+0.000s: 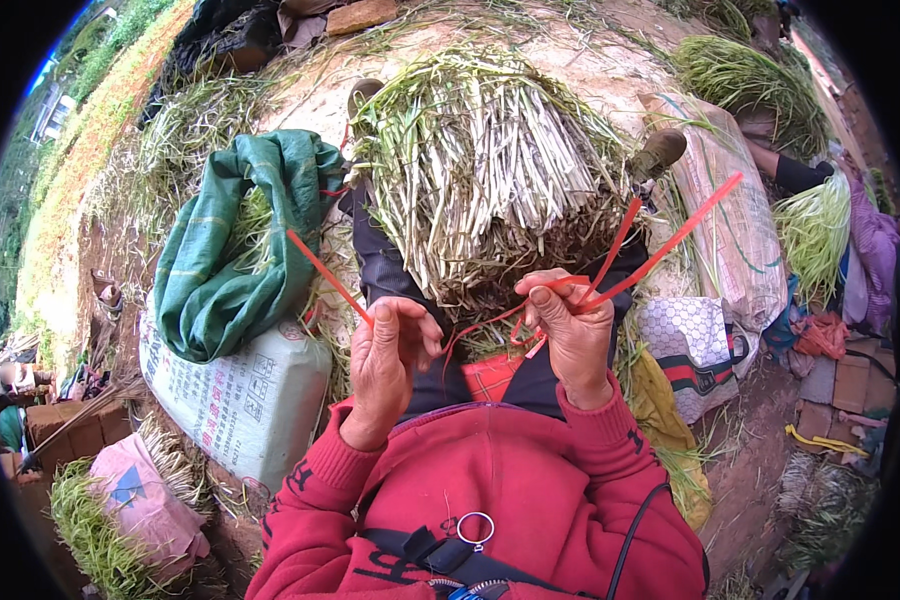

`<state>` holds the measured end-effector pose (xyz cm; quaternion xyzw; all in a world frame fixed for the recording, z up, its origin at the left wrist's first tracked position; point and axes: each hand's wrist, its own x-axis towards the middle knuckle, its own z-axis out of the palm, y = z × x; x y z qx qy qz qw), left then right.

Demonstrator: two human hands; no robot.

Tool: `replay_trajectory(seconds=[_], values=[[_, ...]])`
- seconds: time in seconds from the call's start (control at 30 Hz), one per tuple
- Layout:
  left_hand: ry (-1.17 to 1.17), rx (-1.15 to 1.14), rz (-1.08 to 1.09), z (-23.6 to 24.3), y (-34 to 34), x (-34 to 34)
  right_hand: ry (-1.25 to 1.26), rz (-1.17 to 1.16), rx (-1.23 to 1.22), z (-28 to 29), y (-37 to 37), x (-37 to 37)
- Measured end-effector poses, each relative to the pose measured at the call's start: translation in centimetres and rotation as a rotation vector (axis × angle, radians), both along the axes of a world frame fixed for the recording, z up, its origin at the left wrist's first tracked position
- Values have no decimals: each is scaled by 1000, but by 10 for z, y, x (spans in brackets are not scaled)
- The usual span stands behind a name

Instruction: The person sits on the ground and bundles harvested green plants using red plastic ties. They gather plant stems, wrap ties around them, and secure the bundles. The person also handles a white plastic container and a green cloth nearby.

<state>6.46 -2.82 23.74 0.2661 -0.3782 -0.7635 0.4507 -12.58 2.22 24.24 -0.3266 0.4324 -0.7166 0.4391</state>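
Both of my hands are raised over my lap, apart from each other. My left hand pinches a red plastic strip between thumb and fingers; one end sticks up past the thumb. A thin slack length runs across towards my right hand. There my thumb and fingers grip red plastic strips, with two ends pointing up and right. Beyond my hands, between my legs, lies a big heap of long pale-stemmed greens, its dark root ends towards me. Neither hand touches the heap.
At left, a green cloth lies on a plump white printed sack. A pale woven sack and a patterned bag lie at right, beside a yellow cloth. Another person's dark-sleeved arm shows at far right near more greens.
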Motion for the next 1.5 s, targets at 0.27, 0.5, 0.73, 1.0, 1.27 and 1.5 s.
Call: replay_trajectory(seconds=[0.27,0.5,0.73,1.0,1.27,1.5], values=[[-263,424,-159,-1,28,-14,437,156,-104,-10,21,37],[-144,429,86,-14,28,-2,371,342,64,-29,39,57],[-428,193,-185,-7,28,13,604,201,-200,-26,36,54],[-971,-1036,-59,-6,26,11,554,112,-9,-39,29,58],[-882,-1258,-100,-5,14,21,565,365,226,-27,35,52],[-1022,-1205,-189,-1,16,23,740,364,145,-38,35,48]])
